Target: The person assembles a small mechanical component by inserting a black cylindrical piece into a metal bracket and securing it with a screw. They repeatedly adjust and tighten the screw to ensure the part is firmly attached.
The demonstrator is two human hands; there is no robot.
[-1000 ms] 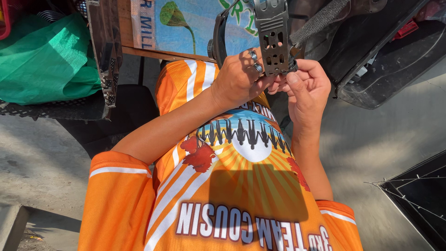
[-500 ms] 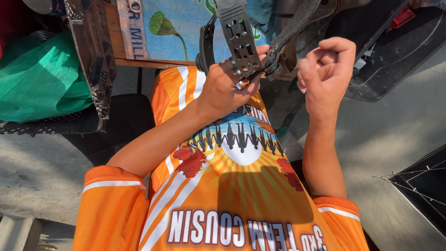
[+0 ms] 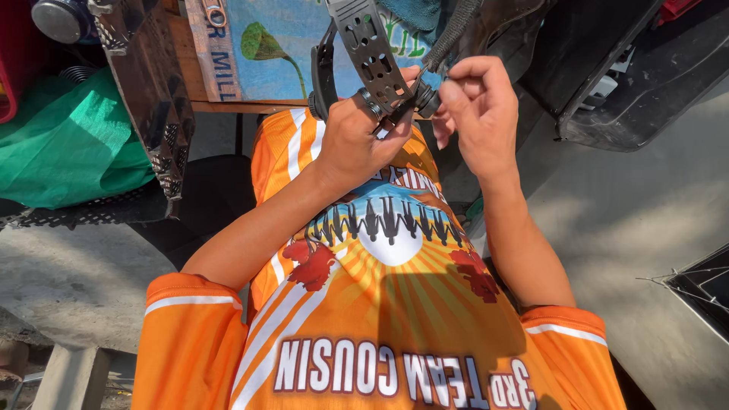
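Two hands work at chest height, above an orange shirt (image 3: 395, 304). The left hand (image 3: 357, 140) has its grip closed around a black perforated plate (image 3: 368, 53); the right hand (image 3: 478, 114) pinches a small black knob (image 3: 427, 99) at the plate's lower edge.

Matt dark perforated plastic bracket (image 3: 370, 57); orange smooth cloth shirt (image 3: 395, 319); green cloth (image 3: 68, 148); rough concrete floor (image 3: 645, 212).
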